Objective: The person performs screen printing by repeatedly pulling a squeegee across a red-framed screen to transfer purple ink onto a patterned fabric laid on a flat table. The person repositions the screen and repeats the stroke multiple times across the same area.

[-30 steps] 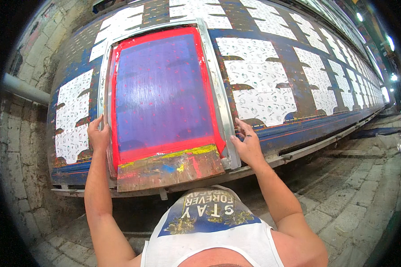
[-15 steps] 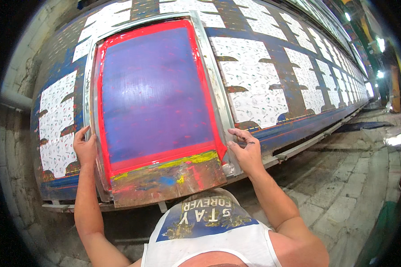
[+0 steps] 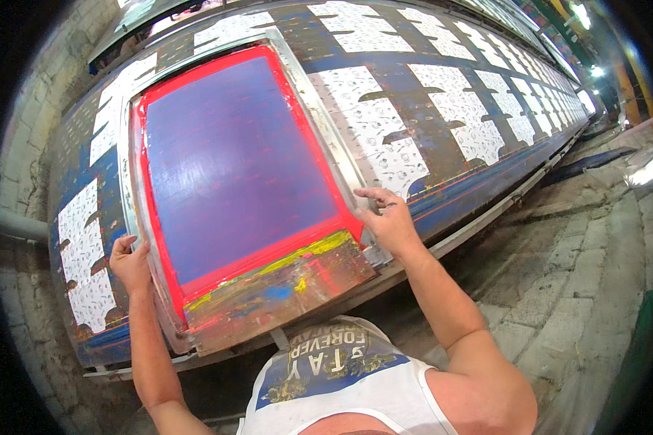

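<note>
A screen-printing frame with metal rails lies tilted over the long table. Its mesh looks purple-blue, bordered in bright red. At the near end, a paint-stained board juts toward my body. My left hand is curled against the frame's left rail near its lower corner. On the opposite side my right hand grips the right rail near its lower corner, thumb and forefinger at the edge. White patterned pieces with notched edges lie flat around the frame; one is partly covered by the right rail.
Rows of similar white pieces run along the paint-marked table to the far right. A rail follows its near edge above a brick floor. At the left stand a block wall and a pipe.
My view has turned, and the frame appears tilted more. It now covers more of the white piece on its right, and the gap to the left piece is wider. Both hands stay at the rails.
</note>
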`<action>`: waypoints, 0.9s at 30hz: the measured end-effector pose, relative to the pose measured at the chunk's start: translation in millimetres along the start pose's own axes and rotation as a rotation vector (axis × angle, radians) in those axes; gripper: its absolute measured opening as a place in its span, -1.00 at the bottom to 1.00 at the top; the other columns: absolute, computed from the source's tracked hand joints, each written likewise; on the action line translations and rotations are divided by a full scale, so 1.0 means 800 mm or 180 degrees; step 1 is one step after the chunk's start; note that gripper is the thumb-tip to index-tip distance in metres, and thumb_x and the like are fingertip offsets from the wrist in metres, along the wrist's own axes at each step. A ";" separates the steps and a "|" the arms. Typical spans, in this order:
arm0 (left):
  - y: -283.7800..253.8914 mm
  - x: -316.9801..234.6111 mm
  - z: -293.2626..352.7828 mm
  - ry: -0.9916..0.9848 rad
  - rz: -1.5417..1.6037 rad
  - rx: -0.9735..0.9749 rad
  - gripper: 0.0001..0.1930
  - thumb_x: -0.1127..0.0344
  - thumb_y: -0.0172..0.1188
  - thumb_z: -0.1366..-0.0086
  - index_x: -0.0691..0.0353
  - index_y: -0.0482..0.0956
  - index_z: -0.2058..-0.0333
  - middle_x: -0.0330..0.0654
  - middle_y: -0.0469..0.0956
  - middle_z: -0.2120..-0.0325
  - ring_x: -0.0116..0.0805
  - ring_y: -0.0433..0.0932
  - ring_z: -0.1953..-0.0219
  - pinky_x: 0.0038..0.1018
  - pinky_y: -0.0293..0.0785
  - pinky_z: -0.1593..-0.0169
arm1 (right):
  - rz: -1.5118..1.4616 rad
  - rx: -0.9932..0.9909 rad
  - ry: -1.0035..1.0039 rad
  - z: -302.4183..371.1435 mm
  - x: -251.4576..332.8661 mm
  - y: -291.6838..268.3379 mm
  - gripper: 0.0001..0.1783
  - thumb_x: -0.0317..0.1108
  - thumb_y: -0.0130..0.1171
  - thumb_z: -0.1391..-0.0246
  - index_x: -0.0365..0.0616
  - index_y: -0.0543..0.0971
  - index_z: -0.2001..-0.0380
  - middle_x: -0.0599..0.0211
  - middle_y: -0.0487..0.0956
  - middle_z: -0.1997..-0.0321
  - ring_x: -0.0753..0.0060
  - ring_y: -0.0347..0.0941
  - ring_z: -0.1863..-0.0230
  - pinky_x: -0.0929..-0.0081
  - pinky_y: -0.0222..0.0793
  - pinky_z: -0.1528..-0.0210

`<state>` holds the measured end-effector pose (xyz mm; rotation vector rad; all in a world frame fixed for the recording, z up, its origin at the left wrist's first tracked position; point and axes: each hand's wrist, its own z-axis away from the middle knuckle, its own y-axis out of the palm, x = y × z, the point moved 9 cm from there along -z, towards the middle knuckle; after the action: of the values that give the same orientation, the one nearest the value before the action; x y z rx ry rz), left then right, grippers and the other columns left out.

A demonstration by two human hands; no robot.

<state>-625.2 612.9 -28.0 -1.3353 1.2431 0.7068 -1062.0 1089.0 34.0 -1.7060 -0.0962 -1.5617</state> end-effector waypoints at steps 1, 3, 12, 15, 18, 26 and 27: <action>0.024 -0.015 0.010 0.0067 -0.0034 -0.0025 -0.69 0.76 0.45 -0.10 0.26 0.65 0.24 -0.32 0.65 0.26 -0.51 0.62 0.21 -0.52 0.54 0.08 | -0.0141 -0.0002 0.0066 -0.009 -0.018 -0.018 -0.53 -0.33 0.47 -0.16 -0.16 0.77 -0.15 -0.16 0.67 -0.27 -0.02 0.59 -0.32 0.18 0.45 -0.41; 0.073 -0.041 0.035 0.0096 0.0045 -0.0048 -0.70 0.74 0.47 -0.08 0.26 0.66 0.27 -0.33 0.63 0.30 -0.53 0.60 0.25 -0.52 0.53 0.12 | -0.0248 0.0000 0.0078 -0.029 -0.047 -0.058 -0.54 -0.34 0.47 -0.16 -0.16 0.78 -0.14 -0.16 0.68 -0.26 0.00 0.60 -0.31 0.19 0.46 -0.39; 0.275 -0.102 0.139 -0.0144 -0.0013 -0.0189 -0.74 0.60 0.57 -0.05 0.24 0.69 0.31 -0.24 0.68 0.21 -0.46 0.62 0.16 -0.46 0.54 -0.04 | -0.0254 -0.0256 0.0310 -0.084 -0.185 -0.243 -0.54 -0.35 0.45 -0.14 -0.19 0.78 -0.13 0.08 0.74 -0.08 0.28 0.60 -0.07 0.34 0.48 -0.20; 0.316 -0.114 0.162 -0.0158 0.0190 -0.0241 -0.74 0.59 0.56 -0.04 0.24 0.69 0.31 -0.22 0.69 0.19 -0.43 0.63 0.14 -0.44 0.55 -0.06 | -0.0521 -0.0234 0.0341 -0.088 -0.211 -0.282 -0.56 -0.42 0.44 -0.16 -0.24 0.77 -0.12 0.31 0.70 0.09 0.49 0.52 0.11 0.47 0.45 0.00; 0.339 -0.134 0.174 -0.0043 0.0225 -0.0288 -0.75 0.59 0.54 -0.03 0.23 0.68 0.33 -0.24 0.69 0.21 -0.43 0.63 0.15 -0.44 0.56 -0.05 | -0.0729 -0.0245 0.0327 -0.093 -0.225 -0.303 -0.60 -0.49 0.42 -0.18 -0.29 0.75 -0.11 0.55 0.56 0.26 0.66 0.36 0.25 0.57 0.34 0.18; 0.382 -0.141 0.190 -0.0086 0.0074 -0.0087 -0.69 0.66 0.57 -0.04 0.19 0.62 0.36 -0.38 0.61 0.36 -0.58 0.55 0.27 -0.55 0.50 0.10 | -0.0408 0.0007 0.0142 -0.104 -0.253 -0.337 -0.58 -0.37 0.43 -0.21 -0.27 0.75 -0.12 0.52 0.57 0.24 0.61 0.37 0.24 0.52 0.36 0.14; 0.385 -0.135 0.190 -0.0193 0.0121 -0.0103 -0.68 0.67 0.58 -0.05 0.19 0.61 0.36 -0.38 0.60 0.36 -0.59 0.54 0.28 -0.57 0.49 0.12 | -0.0398 0.0008 0.0223 -0.105 -0.258 -0.339 -0.57 -0.36 0.43 -0.22 -0.28 0.75 -0.13 0.51 0.58 0.22 0.61 0.38 0.23 0.52 0.36 0.13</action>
<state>-902.8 840.6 -54.7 -1.3103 1.2159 0.7916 -1326.5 1314.4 -17.3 -1.6688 -0.1718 -1.7106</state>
